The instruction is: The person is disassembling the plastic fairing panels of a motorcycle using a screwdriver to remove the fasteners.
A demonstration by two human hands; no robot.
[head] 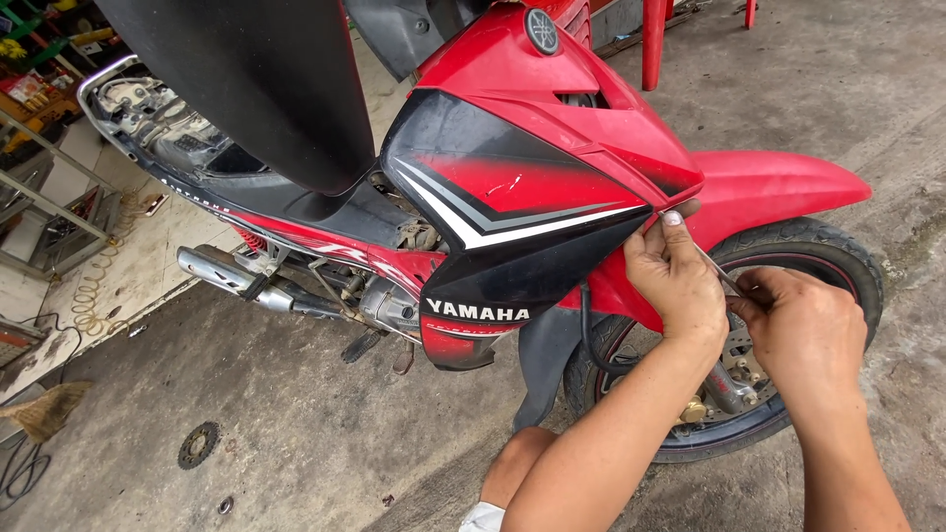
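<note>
**Hands at the front fairing of a red motorcycle**

Motorcycle (pixel 493 197), red and black, stood on a concrete floor (pixel 296 394) with its seat (pixel 256 79) raised, exposing the compartment beneath. The left hand (pixel 678 281) pressed against the lower front edge of the side fairing (pixel 512 197), thumb on the panel's tip, fingers curled behind it. The right hand (pixel 803 330) was clenched around a thin metal tool (pixel 717 271), whose shaft ran up toward the fairing edge just beside the left hand. The two hands were near each other, in front of the front wheel (pixel 788 296).

Surroundings: the red front mudguard (pixel 778 182) sat over the tyre, directly behind the hands. The exhaust pipe (pixel 227 276) and engine parts lay below the seat. A loose sprocket (pixel 198 444) lay on the floor, well apart from the machine. A coiled hose (pixel 94 291) rested on the pale slab to the left, near metal racking (pixel 49 207). A red post (pixel 654 39) stood behind the motorcycle. The person's knee (pixel 517 463) showed at the lower edge.

Obstructions and limits: the left hand covered the point where the tool met the fairing, so contact there could not be confirmed. The right hand hid the tool's handle. The brake disc (pixel 739 360) and fork leg were partly screened by both forearms. The rear of the motorcycle was cut off by the frame.
</note>
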